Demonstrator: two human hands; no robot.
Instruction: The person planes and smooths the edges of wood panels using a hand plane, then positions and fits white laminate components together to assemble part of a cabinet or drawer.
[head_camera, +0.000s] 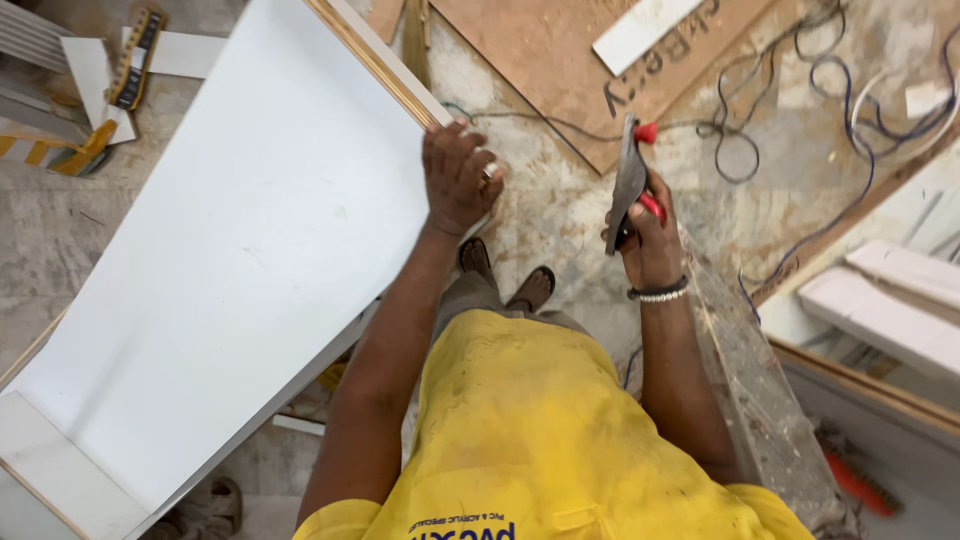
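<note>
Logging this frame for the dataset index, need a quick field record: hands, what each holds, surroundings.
view: head camera, looking down at a person in a yellow shirt
left hand: resting on the edge of a large white panel, fingers over its wood-toned edge
right hand: gripping a flat metal hand tool with red parts, blade upright
wrist: beaded bracelet on the right
floor: dusty, sandalled feet visible
nearby: brown board, loose cables, white mouldings at right
</note>
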